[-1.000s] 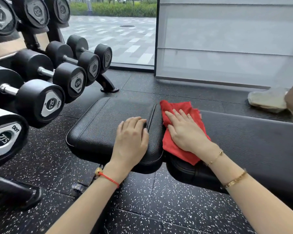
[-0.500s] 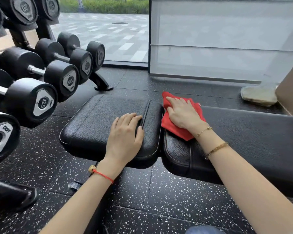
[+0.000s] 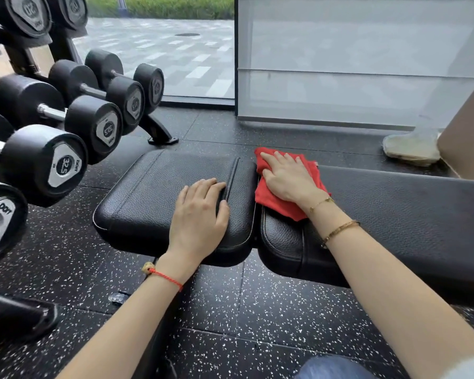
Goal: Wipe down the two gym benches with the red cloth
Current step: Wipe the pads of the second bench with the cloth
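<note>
A black padded gym bench runs across the middle, made of a short seat pad (image 3: 153, 195) on the left and a long back pad (image 3: 394, 214) on the right. The red cloth (image 3: 274, 199) lies on the left end of the long pad, beside the gap between the pads. My right hand (image 3: 288, 176) presses flat on the cloth with straight fingers. My left hand (image 3: 200, 214) rests flat on the seat pad near its right edge. Only one bench is in view.
A rack of black dumbbells (image 3: 66, 127) stands close on the left, its foot (image 3: 159, 135) on the speckled rubber floor. A glass wall and a grey blind (image 3: 353, 64) lie behind the bench. Someone's shoe (image 3: 411, 147) sits at the far right.
My right hand has slid the red cloth away from me along the end of the long pad, then back a little. My left hand has stayed on the seat pad.
</note>
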Demonstrator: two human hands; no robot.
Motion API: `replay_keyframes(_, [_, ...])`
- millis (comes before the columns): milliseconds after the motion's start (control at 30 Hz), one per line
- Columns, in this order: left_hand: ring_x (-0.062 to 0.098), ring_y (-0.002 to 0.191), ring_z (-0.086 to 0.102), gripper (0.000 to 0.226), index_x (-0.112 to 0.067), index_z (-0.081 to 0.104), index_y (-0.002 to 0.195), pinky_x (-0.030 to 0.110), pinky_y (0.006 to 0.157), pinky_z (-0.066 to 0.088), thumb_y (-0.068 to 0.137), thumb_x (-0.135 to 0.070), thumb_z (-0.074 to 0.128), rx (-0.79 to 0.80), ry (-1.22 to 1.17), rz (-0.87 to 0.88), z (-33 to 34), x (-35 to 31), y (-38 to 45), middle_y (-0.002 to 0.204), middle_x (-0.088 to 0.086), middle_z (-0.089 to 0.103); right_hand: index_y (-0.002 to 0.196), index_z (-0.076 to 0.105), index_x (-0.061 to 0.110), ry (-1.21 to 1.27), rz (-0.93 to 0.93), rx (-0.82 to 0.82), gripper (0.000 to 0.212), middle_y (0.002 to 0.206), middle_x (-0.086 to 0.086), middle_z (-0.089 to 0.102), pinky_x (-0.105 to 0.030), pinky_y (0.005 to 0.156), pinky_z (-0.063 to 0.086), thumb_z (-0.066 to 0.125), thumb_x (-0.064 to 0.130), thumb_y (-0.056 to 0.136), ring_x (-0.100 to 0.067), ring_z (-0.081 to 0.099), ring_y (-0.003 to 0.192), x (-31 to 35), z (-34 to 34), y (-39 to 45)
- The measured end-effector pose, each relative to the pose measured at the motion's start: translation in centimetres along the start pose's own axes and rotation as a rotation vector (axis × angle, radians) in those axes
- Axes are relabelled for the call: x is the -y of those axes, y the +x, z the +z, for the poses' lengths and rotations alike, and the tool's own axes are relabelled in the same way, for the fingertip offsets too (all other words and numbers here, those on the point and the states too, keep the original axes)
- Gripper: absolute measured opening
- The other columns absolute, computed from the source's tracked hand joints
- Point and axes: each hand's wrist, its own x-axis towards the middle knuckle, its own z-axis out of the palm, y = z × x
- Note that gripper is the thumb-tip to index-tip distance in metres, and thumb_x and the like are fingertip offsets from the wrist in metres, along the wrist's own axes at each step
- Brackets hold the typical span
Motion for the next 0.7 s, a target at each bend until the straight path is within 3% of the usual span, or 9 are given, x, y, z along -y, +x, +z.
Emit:
replay_keyframes(400, [0.026,0.131,0.046,0.047,-0.013,0.058,0.129,0.045,0.115,0.029,0.089,-0.032,0.041,0.012,-0.015,0.046,-0.2,0.4,0.2,0.136,0.006,0.056,0.152,0.017,0.037,0.025,-0.194,-0.085,0.055,0.162,0.000,0.013,-0.036,0.122,0.003,0.034,0.036,0.100,-0.020,0.010,0.150,0.8,1.1,-12.8])
replay_keyframes(567, [0.026,0.132,0.044,0.045,-0.015,0.057,0.130,0.045,0.116,0.027,0.091,-0.031,0.042,0.030,-0.004,0.049,-0.3,0.4,0.1,0.137,0.006,0.054,0.152,0.015,0.036,0.045,-0.156,-0.051,0.053,0.162,0.003,0.011,-0.037,0.122,0.001,0.032,0.033,0.102,-0.018,0.007,0.150,0.6,0.7,-11.7])
replay_keyframes(700, [0.025,0.132,0.045,0.044,-0.015,0.056,0.130,0.045,0.116,0.028,0.092,-0.031,0.041,0.030,0.008,0.047,-0.2,0.4,0.1,0.138,0.006,0.053,0.153,0.013,0.033,0.018,-0.276,-0.024,0.054,0.163,0.002,0.009,-0.036,0.122,0.000,0.030,0.033,0.102,-0.016,0.005,0.150,3.3,1.5,-10.6])
